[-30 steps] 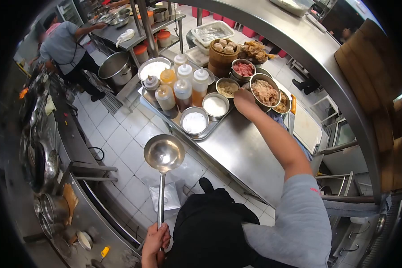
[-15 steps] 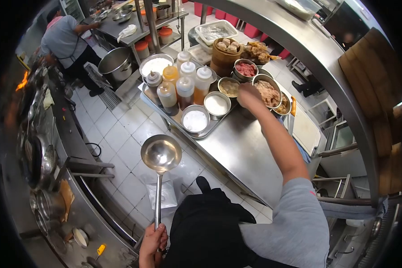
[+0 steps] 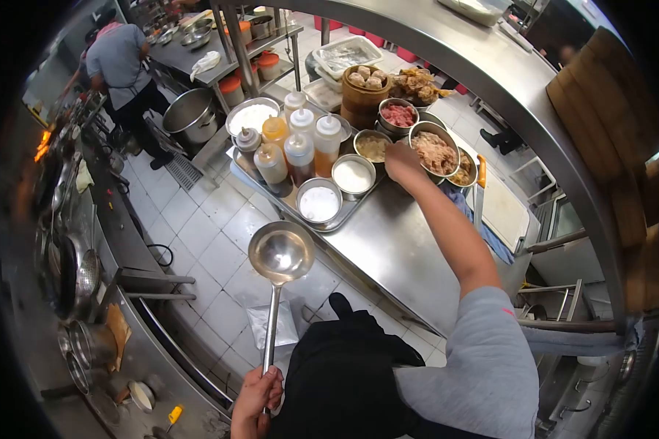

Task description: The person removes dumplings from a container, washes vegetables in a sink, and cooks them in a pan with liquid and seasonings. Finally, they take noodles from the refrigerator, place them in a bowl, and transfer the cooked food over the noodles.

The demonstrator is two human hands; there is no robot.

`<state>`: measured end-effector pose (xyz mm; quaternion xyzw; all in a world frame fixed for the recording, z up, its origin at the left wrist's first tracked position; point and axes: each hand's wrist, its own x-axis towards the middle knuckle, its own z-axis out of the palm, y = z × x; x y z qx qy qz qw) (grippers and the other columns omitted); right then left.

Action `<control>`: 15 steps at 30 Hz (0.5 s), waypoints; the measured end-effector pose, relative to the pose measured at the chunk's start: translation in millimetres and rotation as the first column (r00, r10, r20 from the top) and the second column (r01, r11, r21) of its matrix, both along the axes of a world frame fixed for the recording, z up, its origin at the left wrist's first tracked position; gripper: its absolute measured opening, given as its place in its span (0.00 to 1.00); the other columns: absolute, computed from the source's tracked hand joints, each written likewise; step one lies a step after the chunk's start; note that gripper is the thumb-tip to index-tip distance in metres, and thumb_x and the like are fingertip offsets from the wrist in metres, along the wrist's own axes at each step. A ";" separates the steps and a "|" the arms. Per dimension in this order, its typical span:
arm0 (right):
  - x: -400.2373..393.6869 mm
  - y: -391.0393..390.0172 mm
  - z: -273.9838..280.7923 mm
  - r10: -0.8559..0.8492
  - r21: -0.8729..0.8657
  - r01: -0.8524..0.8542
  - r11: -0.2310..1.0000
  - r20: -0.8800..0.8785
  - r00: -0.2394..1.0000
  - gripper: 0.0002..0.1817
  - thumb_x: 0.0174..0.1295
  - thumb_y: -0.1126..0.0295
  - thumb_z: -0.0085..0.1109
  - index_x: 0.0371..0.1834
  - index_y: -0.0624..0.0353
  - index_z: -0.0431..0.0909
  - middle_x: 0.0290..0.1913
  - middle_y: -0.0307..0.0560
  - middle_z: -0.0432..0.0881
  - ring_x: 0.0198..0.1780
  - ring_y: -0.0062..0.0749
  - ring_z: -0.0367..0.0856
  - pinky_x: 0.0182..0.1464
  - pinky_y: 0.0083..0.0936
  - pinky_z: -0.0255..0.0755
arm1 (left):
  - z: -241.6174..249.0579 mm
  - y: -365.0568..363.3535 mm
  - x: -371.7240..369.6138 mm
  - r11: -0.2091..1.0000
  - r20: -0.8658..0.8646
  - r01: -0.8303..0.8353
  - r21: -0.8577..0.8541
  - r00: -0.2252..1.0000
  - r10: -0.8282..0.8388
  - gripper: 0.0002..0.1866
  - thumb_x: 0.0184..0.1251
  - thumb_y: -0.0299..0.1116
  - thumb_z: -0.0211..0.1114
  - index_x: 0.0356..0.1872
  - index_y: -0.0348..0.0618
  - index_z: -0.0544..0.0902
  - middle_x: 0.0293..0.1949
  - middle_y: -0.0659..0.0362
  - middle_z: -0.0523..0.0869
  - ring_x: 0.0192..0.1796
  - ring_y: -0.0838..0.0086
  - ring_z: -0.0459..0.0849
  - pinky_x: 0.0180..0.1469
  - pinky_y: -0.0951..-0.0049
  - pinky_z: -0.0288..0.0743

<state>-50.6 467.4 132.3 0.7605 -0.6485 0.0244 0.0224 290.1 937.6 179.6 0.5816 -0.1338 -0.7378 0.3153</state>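
Observation:
My left hand (image 3: 258, 395) is wrapped round the handle of a steel ladle (image 3: 281, 253). Its bowl points away from me above the floor, and it looks empty. Over the counter, my right hand (image 3: 405, 162) is closed, fingers curled downward, between a bowl of pale yellowish chopped food (image 3: 373, 146) and a larger bowl of pinkish minced meat (image 3: 433, 152). What those fingers hold, if anything, is hidden. Close by stand a bowl of white liquid (image 3: 354, 175) and a bowl of white powder (image 3: 319, 203).
Several squeeze bottles (image 3: 299, 155) stand in a metal tray (image 3: 334, 225). Behind are a bamboo steamer (image 3: 362, 106) and a bowl of red meat (image 3: 398, 114). A knife with an orange handle (image 3: 482, 172) lies right. At far left, a person (image 3: 121, 62) stands near a flame (image 3: 43, 146).
The ladle and my left hand have shifted slightly right in view. My right hand has moved a little toward the bowl of yellowish chopped food. The view has turned slightly.

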 end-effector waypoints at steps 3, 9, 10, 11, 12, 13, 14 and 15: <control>-3.2 8.9 26.3 -0.001 0.088 0.002 0.996 -0.013 1.000 0.12 0.61 0.75 0.51 0.38 0.66 0.86 0.39 0.59 0.87 0.43 0.50 0.88 0.45 0.42 0.82 | 1.9 -0.8 -1.3 0.998 0.020 0.057 0.008 0.998 -0.057 0.16 0.79 0.41 0.52 0.35 0.38 0.74 0.14 0.63 0.67 0.11 0.78 0.65 0.14 0.76 0.59; 0.3 5.3 3.2 -0.007 0.009 0.006 1.000 0.059 0.998 0.11 0.60 0.76 0.53 0.37 0.66 0.85 0.40 0.61 0.86 0.44 0.55 0.87 0.46 0.43 0.81 | -0.9 -5.2 -3.2 0.996 -0.003 0.083 -0.014 0.997 -0.083 0.15 0.79 0.40 0.52 0.35 0.38 0.74 0.14 0.63 0.67 0.11 0.78 0.64 0.14 0.76 0.58; 1.1 1.8 -3.5 0.005 0.039 -0.007 0.999 0.055 0.998 0.11 0.60 0.77 0.52 0.37 0.67 0.85 0.40 0.62 0.86 0.45 0.56 0.86 0.48 0.43 0.81 | 1.5 -6.4 -3.3 0.995 0.013 0.093 -0.021 0.996 -0.093 0.15 0.78 0.41 0.52 0.35 0.39 0.74 0.14 0.63 0.67 0.11 0.78 0.64 0.15 0.76 0.57; 0.7 -1.3 -10.1 0.019 0.070 -0.022 0.997 0.052 0.998 0.11 0.59 0.77 0.52 0.37 0.67 0.85 0.40 0.63 0.86 0.47 0.56 0.85 0.49 0.44 0.80 | 4.4 -7.7 -3.2 0.996 0.014 0.091 -0.021 0.996 -0.091 0.15 0.78 0.41 0.52 0.35 0.39 0.74 0.14 0.63 0.67 0.11 0.78 0.64 0.15 0.76 0.57; 1.5 -0.7 -10.1 0.021 0.071 -0.025 0.997 0.053 0.998 0.11 0.59 0.77 0.52 0.37 0.67 0.85 0.40 0.63 0.86 0.47 0.56 0.85 0.49 0.44 0.80 | 7.8 -9.4 -3.0 0.996 0.010 0.091 -0.008 0.996 -0.091 0.15 0.79 0.40 0.52 0.36 0.38 0.75 0.14 0.63 0.67 0.11 0.78 0.64 0.15 0.76 0.58; 0.9 0.0 -9.7 -0.022 0.082 0.013 0.997 0.104 0.994 0.11 0.60 0.78 0.51 0.39 0.67 0.85 0.42 0.64 0.85 0.48 0.56 0.85 0.50 0.44 0.80 | 10.8 -11.0 -3.2 0.996 0.005 0.091 0.005 0.996 -0.091 0.15 0.79 0.39 0.52 0.37 0.36 0.75 0.14 0.63 0.68 0.11 0.79 0.65 0.15 0.77 0.60; -1.3 1.1 -9.1 -0.067 0.096 0.052 0.994 0.154 0.986 0.12 0.60 0.78 0.50 0.40 0.68 0.84 0.43 0.64 0.85 0.49 0.56 0.85 0.52 0.45 0.79 | 12.9 -12.2 -3.8 0.996 0.006 0.091 0.006 0.996 -0.091 0.15 0.79 0.39 0.52 0.37 0.36 0.75 0.14 0.63 0.68 0.11 0.79 0.65 0.15 0.77 0.60; -7.0 -2.5 -14.5 -0.067 0.096 0.053 0.994 0.154 0.986 0.12 0.60 0.78 0.50 0.40 0.68 0.84 0.43 0.64 0.85 0.49 0.56 0.85 0.52 0.45 0.79 | 14.9 -13.3 -4.5 0.993 0.033 0.115 -0.012 0.993 -0.114 0.15 0.79 0.40 0.51 0.40 0.37 0.76 0.14 0.64 0.67 0.11 0.79 0.64 0.15 0.77 0.58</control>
